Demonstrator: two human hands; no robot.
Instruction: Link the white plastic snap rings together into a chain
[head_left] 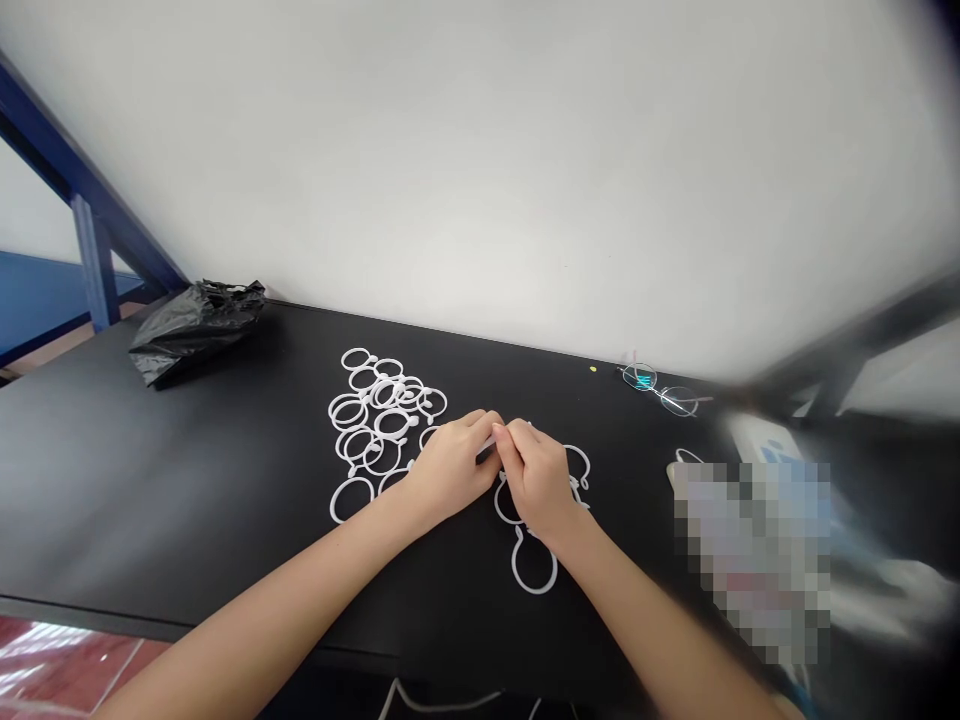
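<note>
Both hands meet near the middle of the black table (150, 480), pinching a small white ring piece (489, 443) between their fingertips; only a sliver of it shows, so its shape is hard to make out. The left hand (450, 468) has its grip closed on the piece from one side, and the right hand (534, 475) has its grip closed on it from the other, thumbs and forefingers touching.

Just beside the left hand, toward the far edge, lies a heap of white rings (375, 420), overlapping one another. Under and beside the right hand lie linked white rings (534, 570), partly covered by the wrist, reaching toward the near edge.

Open bare table stretches to the left and along the near edge. At the far left corner sits a crumpled black plastic bag (196, 325). Near the far edge to the right lie spectacles (664, 392) and a tiny yellow speck (593, 370). The right end of the table is blurred and partly pixelated.
</note>
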